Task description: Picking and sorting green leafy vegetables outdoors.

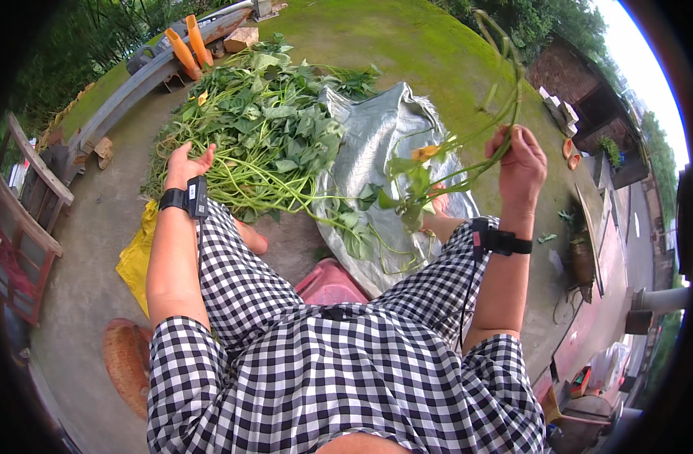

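My right hand point(518, 162) is raised at the right, its fingers closed on a long green leafy vine point(465, 183). One end of the vine loops above the hand; leaves and a yellowed leaf point(426, 152) hang to its left. Below it lies a silvery woven plastic sheet point(374, 142) with loose leaves and stems on it. My left hand point(188, 164), fingers apart and seemingly holding nothing, is at the near left side of a large heap of leafy vines point(284, 122). Whether its fingertips touch the stems is hard to tell.
A pink plastic stool point(332, 284) shows between my knees. Yellow plastic point(139, 255) and a brown woven object point(122, 360) lie at the left. Orange boots point(188, 48) stand by a long beam point(125, 93). A wooden frame point(25, 244) leans far left. Orange slippers point(570, 153) lie at the right.
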`<state>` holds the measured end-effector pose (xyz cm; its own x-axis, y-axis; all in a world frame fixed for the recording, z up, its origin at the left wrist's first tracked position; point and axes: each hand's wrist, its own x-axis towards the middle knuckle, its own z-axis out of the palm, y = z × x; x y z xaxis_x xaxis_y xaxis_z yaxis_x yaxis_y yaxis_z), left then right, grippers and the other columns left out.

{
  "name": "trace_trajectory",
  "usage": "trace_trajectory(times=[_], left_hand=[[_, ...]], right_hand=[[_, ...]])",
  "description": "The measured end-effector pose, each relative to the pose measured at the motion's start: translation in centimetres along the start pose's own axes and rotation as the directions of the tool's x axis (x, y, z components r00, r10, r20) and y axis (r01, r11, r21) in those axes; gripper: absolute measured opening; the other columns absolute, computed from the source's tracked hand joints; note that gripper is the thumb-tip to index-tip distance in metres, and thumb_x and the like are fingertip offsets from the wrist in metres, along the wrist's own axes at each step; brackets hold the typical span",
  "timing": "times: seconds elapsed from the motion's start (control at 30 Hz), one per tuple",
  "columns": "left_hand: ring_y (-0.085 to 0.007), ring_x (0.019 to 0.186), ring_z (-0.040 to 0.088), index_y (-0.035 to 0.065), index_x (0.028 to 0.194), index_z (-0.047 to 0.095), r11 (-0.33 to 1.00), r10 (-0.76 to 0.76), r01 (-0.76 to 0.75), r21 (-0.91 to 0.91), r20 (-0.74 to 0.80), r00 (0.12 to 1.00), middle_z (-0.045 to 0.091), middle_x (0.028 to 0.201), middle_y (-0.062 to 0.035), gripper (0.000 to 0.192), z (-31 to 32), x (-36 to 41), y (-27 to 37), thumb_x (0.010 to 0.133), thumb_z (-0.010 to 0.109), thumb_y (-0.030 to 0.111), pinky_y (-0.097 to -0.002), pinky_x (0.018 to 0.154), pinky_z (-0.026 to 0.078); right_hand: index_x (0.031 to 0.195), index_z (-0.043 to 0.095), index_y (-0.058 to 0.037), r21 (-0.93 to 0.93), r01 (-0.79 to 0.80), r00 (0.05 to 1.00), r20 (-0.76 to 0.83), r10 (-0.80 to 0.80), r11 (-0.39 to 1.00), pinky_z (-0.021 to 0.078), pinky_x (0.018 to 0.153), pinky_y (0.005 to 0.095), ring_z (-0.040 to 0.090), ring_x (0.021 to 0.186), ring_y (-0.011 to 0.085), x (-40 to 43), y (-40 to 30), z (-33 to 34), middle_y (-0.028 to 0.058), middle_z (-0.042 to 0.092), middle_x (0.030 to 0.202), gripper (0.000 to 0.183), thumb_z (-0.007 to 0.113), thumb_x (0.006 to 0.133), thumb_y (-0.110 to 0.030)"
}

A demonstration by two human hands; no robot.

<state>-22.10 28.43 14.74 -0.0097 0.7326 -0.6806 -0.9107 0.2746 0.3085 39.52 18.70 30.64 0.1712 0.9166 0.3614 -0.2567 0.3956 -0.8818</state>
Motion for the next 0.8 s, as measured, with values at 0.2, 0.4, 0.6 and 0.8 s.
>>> trace_trajectory(times=[0.2, 0.4, 0.6, 0.8], left_hand=[[-0.0255, 0.082, 0.065, 0.0001, 0.122, 0.049, 0.681, 0.247, -0.314, 0.661, 0.196, 0.949, 0.065, 0.105, -0.0178, 0.037, 5.6, -3.9, -6.6, 0.090, 0.057, 0.016, -0.0333, 0.065, 0.053], [-0.0158, 0.080, 0.066, 0.0012, 0.104, 0.066, 0.353, 0.043, -0.530, 0.771, 0.553, 0.832, 0.070, 0.093, -0.0090, 0.022, 12.2, -6.8, -19.1, 0.086, 0.062, 0.012, -0.0287, 0.066, 0.052], [-0.0136, 0.074, 0.062, 0.0019, 0.108, 0.062, 0.618, 0.025, -0.516, 0.594, 0.641, 0.767, 0.066, 0.084, -0.0045, 0.026, 17.1, -7.0, -27.3, 0.085, 0.064, 0.013, -0.0251, 0.065, 0.051], [-0.0113, 0.068, 0.059, 0.0063, 0.097, 0.062, 0.590, 0.135, -0.504, 0.632, 0.538, 0.832, 0.065, 0.082, -0.0021, 0.019, 16.9, -9.3, -28.7, 0.088, 0.060, 0.023, -0.0248, 0.057, 0.048]], right_hand=[[0.095, 0.060, 0.0052, -0.017, -0.148, 0.988, 0.043, 0.148, 0.989, 0.0475, 0.062, 0.0302, 0.059, 0.064, 0.0200, -1.6, 2.1, 1.7, 0.0119, 0.062, 0.078, 0.021, 0.052, 0.094, -0.014], [0.092, 0.059, 0.0034, -0.121, -0.355, 0.914, 0.164, 0.371, 0.927, 0.0491, 0.063, 0.0302, 0.060, 0.065, 0.0196, -4.1, 5.5, 2.8, 0.0112, 0.062, 0.077, 0.020, 0.050, 0.094, -0.015], [0.093, 0.059, 0.0021, -0.190, -0.476, 0.835, 0.208, 0.509, 0.859, 0.0473, 0.063, 0.0286, 0.060, 0.065, 0.0179, -6.2, 8.5, 4.1, 0.0093, 0.062, 0.075, 0.019, 0.051, 0.094, -0.015], [0.093, 0.061, 0.0015, -0.152, -0.515, 0.821, 0.197, 0.536, 0.844, 0.0452, 0.063, 0.0255, 0.061, 0.064, 0.0149, -6.6, 9.6, 3.8, 0.0064, 0.064, 0.075, 0.022, 0.051, 0.094, -0.018]])
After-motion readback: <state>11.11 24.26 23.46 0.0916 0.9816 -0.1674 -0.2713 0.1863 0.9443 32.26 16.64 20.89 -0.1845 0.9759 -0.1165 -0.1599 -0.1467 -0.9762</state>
